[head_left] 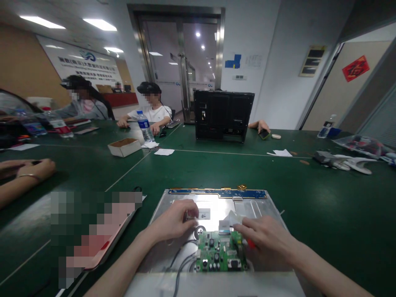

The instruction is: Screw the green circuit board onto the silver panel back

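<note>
A flat metal display panel [260, 208] lies on the table before me, with a narrow blue circuit strip [198, 192] along its far edge. On its near part sits a green circuit board [213, 251] with dark cables [181, 270] at its left. My left hand [176, 218] rests by a pale label, its thumb and curved fingers apart with nothing visible between them. Over the board's right corner, my right hand [269, 235] has its fingers closed beside a pale flat ribbon [225, 226]. A red bit shows beneath those fingers; what they hold is mostly hidden.
A partly blurred flat reddish item [107, 243] lies left of the panel. Beyond stand an open cardboard box [124, 147], a water bottle [144, 127] and an upright black monitor back [224, 115]. Other people sit around; one person's hands [37, 169] are at left.
</note>
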`<action>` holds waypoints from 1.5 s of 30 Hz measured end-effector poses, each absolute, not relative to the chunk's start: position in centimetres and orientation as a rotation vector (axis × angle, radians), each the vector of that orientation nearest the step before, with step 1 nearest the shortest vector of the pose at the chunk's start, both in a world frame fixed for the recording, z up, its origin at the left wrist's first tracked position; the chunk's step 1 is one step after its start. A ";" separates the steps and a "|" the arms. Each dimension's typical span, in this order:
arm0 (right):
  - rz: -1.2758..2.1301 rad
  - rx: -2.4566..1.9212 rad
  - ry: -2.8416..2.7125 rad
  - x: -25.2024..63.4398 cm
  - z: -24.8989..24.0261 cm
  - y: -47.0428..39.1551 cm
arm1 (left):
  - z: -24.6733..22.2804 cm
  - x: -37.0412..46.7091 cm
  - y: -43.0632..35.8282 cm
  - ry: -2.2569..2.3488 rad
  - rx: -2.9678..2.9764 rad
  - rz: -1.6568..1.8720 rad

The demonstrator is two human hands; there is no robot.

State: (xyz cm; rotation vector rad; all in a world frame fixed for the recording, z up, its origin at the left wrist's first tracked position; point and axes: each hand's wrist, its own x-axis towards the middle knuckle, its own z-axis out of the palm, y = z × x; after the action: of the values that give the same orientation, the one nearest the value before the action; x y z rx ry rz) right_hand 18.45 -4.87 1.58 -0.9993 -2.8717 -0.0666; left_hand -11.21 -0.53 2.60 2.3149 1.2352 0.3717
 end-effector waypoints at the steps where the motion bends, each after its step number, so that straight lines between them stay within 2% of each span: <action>1: -0.131 -0.890 -2.908 18.9 1.2 -5.3 | 2.7 -11.2 -0.6 1.217 2.309 0.353; 6: -0.413 -0.600 -2.893 19.3 0.1 -6.7 | 3.0 -11.1 -0.9 1.169 2.282 0.267; 10: -0.447 -0.553 -2.868 19.2 -0.2 -6.7 | 3.0 -11.0 -1.0 1.137 2.273 0.242; 17: -0.211 -0.621 -2.709 19.2 -0.8 -6.2 | 3.9 -11.1 -1.4 1.050 2.256 0.203; 26: 0.083 -0.943 -2.436 18.0 -0.9 -5.7 | 3.4 -10.9 -1.3 0.926 2.325 0.236; 38: -0.105 -0.763 -2.725 19.2 -0.2 -5.9 | 3.3 -10.7 -1.5 1.045 2.066 0.222; 45: 0.213 -0.979 -2.795 19.5 0.4 -6.1 | 2.9 -10.5 -1.4 1.090 2.108 0.189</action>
State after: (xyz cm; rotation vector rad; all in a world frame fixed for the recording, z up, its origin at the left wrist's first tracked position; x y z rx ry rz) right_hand 19.49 -6.13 0.37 -0.9786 -2.7952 0.2135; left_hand -10.49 -1.44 2.86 2.1080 1.0903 0.1890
